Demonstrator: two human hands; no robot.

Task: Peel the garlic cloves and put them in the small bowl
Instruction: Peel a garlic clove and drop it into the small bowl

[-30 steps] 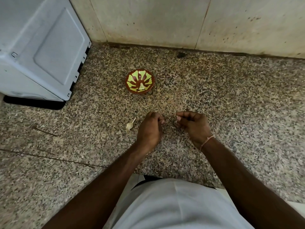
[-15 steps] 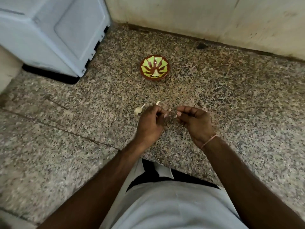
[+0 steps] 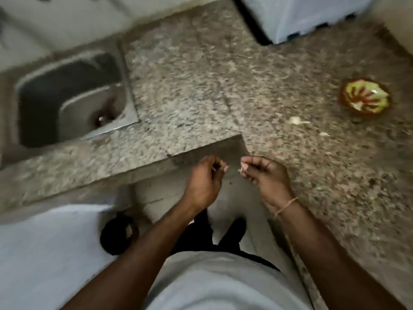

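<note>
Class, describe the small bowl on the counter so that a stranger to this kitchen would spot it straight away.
Start at the speckled granite counter, with the steel sink at its left end, and look to the far right. There sits the small bowl. Alone among the pale garlic scraps nearby, it is brown with yellow-green petal stripes inside.

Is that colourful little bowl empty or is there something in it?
Not empty. The small bowl stands upright on the countertop with pale pieces inside; blur hides whether they are garlic cloves.
</note>
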